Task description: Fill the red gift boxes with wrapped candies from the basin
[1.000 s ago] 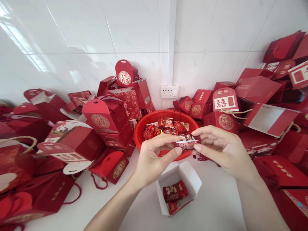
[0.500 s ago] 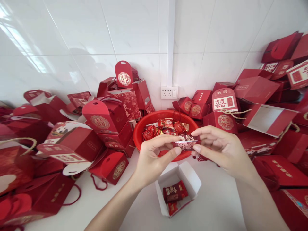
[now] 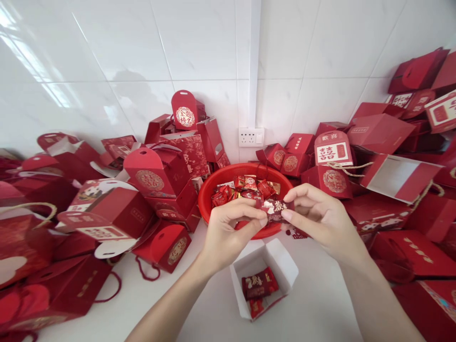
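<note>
A dark red candy packet (image 3: 276, 210) with pale lettering is pinched at its two ends, by my left hand (image 3: 230, 230) and my right hand (image 3: 318, 221). Both hands hold it over the front part of a round red plastic basket (image 3: 208, 190), which contains many small wrapped sweets (image 3: 250, 183). Below the hands, an open white-lined box (image 3: 285, 266) stands on the table. Inside it lie a dark red packet (image 3: 257, 285) and smaller bright red sweets (image 3: 255, 308).
Red gift boxes (image 3: 156, 175) are piled on the left, and more red boxes (image 3: 381, 137) are heaped on the right. A tiled wall with a white socket plate (image 3: 251, 137) rises behind the basket. A dark red patterned piece (image 3: 296, 232) lies right of the basket.
The packet between my hands has turned, so its lettered face shows now instead of its pale seam. My right hand has shifted slightly left.
</note>
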Available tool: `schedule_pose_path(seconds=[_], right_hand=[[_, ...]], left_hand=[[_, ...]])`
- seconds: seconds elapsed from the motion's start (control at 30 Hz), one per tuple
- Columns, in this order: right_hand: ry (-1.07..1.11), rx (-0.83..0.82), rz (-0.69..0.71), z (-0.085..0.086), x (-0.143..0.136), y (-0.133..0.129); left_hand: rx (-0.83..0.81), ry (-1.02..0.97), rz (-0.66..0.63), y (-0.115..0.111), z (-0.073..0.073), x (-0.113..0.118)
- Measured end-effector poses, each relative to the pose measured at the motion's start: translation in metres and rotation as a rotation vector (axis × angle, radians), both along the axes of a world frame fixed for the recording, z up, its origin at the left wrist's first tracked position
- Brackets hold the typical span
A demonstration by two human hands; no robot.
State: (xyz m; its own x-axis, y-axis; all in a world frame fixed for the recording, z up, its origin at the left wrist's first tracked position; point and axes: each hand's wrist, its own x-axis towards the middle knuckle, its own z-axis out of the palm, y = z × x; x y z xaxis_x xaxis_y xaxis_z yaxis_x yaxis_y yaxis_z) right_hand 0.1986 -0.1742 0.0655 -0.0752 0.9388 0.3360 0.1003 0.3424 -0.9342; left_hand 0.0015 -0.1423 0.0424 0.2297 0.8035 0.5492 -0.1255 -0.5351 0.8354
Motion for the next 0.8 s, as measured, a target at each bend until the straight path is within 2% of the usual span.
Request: schedule_pose_path(seconds=[0.1,0.33,0.47,0.67,0.73,0.8], right_hand=[[0.007,-0.012,0.005,0.001,-0.001,0.0],[0.01,-0.016,-0.008,-0.002,-0.001,0.0],[-0.016,-0.004,0.014,-0.004,0.001,0.002],[-0.277,0.048,0.005,0.007,0.006,-0.01],[-0.407,0.073,0.085,0.007,0.006,-0.012],[-0.551,0.088,0.238,0.003,0.006,-0.012]], left_hand=[[0.036,0.028,0.043,0.0,-0.001,-0.001],[-0.064,-0.046,-0.071,-0.003,0.004,0.0],[-0.09,0.006,-0.024,0.0,0.005,-0.002],[-0.037,0.051,-0.018,0.001,0.016,-0.02],[-0.037,0.037,0.024,0.001,0.022,-0.028],[-0.014,0.033,0.102,0.001,0.028,-0.035]])
